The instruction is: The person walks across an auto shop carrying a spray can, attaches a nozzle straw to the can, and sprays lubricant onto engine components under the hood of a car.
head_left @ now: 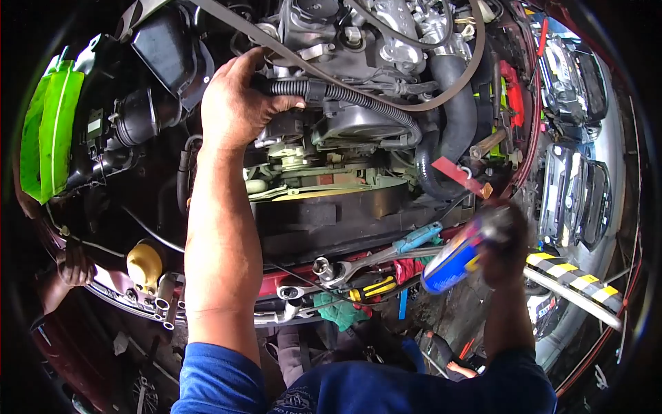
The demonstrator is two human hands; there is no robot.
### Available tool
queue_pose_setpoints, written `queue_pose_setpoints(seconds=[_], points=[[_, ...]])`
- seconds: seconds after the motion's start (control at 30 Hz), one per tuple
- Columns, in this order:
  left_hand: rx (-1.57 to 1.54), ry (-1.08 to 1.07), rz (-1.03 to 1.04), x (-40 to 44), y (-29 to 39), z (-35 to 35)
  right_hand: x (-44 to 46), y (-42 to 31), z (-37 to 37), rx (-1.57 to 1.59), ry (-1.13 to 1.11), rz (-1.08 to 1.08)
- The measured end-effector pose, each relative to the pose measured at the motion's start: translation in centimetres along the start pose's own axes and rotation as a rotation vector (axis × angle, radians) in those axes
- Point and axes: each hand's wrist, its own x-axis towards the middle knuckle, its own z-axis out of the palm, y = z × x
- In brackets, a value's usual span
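Observation:
My left hand reaches into the engine bay, its fingers and thumb closed round the left end of a black corrugated hose. A loose flat belt arches over the engine above it. On the right, my right hand is wrapped round a blue spray can, tilted with its blue base down to the left. Motion blurs this hand and the can's upper part. Close above the can lies a red strip beside the thick black radiator hose.
Along the front edge lie a blue-handled ratchet, a yellow screwdriver, sockets and a green cloth. Another person's hand rests at the far left. A striped yellow-black bar stands at the right.

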Motion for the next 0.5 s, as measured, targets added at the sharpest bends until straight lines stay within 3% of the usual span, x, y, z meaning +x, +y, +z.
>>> queue_pose_setpoints(seconds=[0.03, 0.1, 0.13, 0.23, 0.5], points=[[0.036, -0.015, -0.003, 0.1, 0.5, -0.4, 0.3, -0.3, 0.1, 0.003, -0.006, 0.004], [0.010, -0.007, 0.006, 0.1, 0.2, -0.3, 1.5, -0.7, -0.1, -0.066, -0.297, 0.229], [-0.018, 0.000, 0.006, 0.1, 0.1, 0.0, 2.6, -1.6, 1.4, -0.333, -0.323, -0.170], [-0.049, -0.025, -0.066, 0.0, 0.7, -0.3, 3.7, -1.9, 2.7, -0.365, -0.308, -0.085], [-0.069, -0.072, -0.123, 0.0, 1.0, -0.2, 6.6, -1.5, 3.6, -0.339, -0.370, -0.101]])
